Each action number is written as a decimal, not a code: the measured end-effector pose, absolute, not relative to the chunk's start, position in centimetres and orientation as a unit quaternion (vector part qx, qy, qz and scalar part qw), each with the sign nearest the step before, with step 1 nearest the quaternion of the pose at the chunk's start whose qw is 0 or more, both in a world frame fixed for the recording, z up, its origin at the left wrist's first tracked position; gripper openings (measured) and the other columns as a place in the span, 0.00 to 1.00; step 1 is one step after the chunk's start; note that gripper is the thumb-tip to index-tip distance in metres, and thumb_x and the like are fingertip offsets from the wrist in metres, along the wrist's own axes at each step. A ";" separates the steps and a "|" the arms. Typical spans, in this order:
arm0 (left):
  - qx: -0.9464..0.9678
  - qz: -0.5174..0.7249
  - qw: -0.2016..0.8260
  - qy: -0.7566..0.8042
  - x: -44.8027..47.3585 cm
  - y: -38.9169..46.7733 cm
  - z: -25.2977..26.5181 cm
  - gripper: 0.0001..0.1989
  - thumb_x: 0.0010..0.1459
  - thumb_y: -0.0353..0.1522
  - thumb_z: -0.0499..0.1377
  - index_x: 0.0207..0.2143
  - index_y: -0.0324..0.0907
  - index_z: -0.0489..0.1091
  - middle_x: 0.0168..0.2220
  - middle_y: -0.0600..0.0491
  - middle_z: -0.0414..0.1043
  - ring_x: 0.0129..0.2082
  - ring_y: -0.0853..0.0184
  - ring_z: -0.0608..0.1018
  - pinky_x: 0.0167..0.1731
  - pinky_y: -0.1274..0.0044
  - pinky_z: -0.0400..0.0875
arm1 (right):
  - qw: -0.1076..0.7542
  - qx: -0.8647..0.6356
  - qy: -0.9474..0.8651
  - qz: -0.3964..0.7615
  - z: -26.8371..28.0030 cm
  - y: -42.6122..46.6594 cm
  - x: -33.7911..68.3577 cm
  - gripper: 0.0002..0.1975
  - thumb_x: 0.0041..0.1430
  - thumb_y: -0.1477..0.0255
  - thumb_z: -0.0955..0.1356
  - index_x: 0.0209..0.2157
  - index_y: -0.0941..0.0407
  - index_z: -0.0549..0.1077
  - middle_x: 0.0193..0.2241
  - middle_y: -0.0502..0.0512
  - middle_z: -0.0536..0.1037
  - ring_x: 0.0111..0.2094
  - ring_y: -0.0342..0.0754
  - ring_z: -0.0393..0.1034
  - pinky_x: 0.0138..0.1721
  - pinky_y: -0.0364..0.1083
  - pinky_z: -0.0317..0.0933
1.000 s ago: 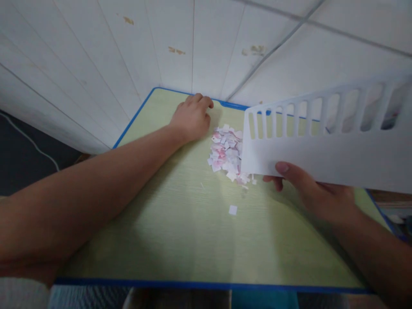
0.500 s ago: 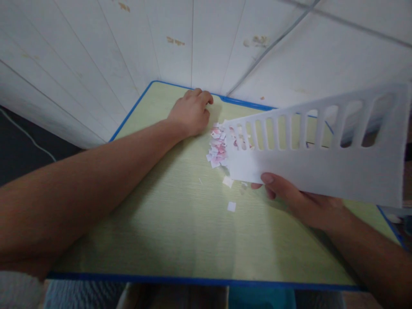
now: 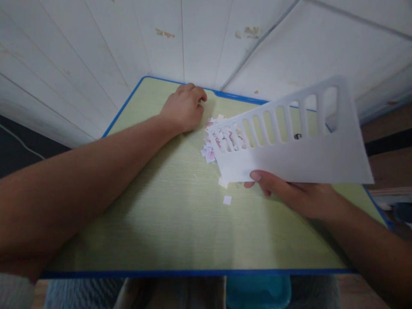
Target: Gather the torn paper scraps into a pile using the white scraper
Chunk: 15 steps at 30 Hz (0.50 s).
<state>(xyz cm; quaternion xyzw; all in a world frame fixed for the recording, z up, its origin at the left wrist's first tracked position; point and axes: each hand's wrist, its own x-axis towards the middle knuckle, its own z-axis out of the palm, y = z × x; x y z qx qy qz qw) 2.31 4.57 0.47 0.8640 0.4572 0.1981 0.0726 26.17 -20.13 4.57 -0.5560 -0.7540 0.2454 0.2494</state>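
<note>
A white plastic slotted panel [image 3: 289, 163] is gripped by its lower edge in my right hand [image 3: 289, 193], thumb on the near face. It stands tilted on the table, its left end over a pile of small pink-and-white paper scraps [image 3: 210, 153]. Through the leftmost slots more scraps show. My left hand [image 3: 186, 105] lies on the table beyond the pile, fingers loosely bent, thumb apart from the index finger, nothing seen in it. One white paper square [image 3: 227, 200] lies alone nearer to me, and another scrap [image 3: 222, 183] touches the panel's lower left corner.
The light green table [image 3: 154, 231] has a blue edge and meets a white panelled wall [image 3: 202, 43]. A grey cable [image 3: 257, 45] runs down the wall to the table's back edge. Below the front edge, a teal container [image 3: 259, 292] sits between my legs.
The panel has swung, its right end coming down and left, and its left end now covers more of the scraps. The view has shifted slightly; my left hand stays in place on the table.
</note>
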 end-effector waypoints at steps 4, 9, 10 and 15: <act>0.863 0.198 0.074 0.459 2.3 4.6 0.6 0.24 0.71 0.28 0.53 0.63 0.44 0.80 0.66 0.39 0.78 0.69 0.48 0.76 0.71 0.54 0.72 | 0.263 -0.515 -0.767 0.279 5.2 -20.2 26.0 0.17 0.76 0.62 0.75 0.29 0.47 0.84 0.22 0.46 0.78 0.23 0.50 0.73 0.39 0.53 0.73; 0.867 0.216 0.078 0.442 2.0 5.7 0.1 0.22 0.69 0.33 0.54 0.57 0.51 0.84 0.62 0.45 0.79 0.67 0.49 0.76 0.72 0.53 0.72 | 0.228 -0.465 -0.779 0.353 6.2 -20.0 26.2 0.16 0.77 0.62 0.76 0.31 0.49 0.86 0.22 0.45 0.80 0.25 0.48 0.76 0.40 0.49 0.73; 0.867 0.226 0.082 0.436 1.9 5.9 0.0 0.22 0.69 0.35 0.54 0.56 0.53 0.85 0.61 0.46 0.79 0.66 0.48 0.75 0.72 0.52 0.72 | 0.218 -0.453 -0.781 0.370 6.4 -19.9 26.3 0.16 0.77 0.62 0.76 0.32 0.50 0.87 0.22 0.45 0.80 0.25 0.47 0.76 0.39 0.48 0.72; 0.869 0.246 0.132 0.408 1.4 6.6 -0.1 0.20 0.63 0.45 0.58 0.50 0.61 0.86 0.57 0.51 0.81 0.65 0.45 0.71 0.76 0.51 0.64 | 0.166 -0.428 -0.776 0.433 7.0 -19.7 26.9 0.15 0.77 0.64 0.76 0.33 0.53 0.87 0.26 0.48 0.85 0.29 0.45 0.80 0.38 0.44 0.73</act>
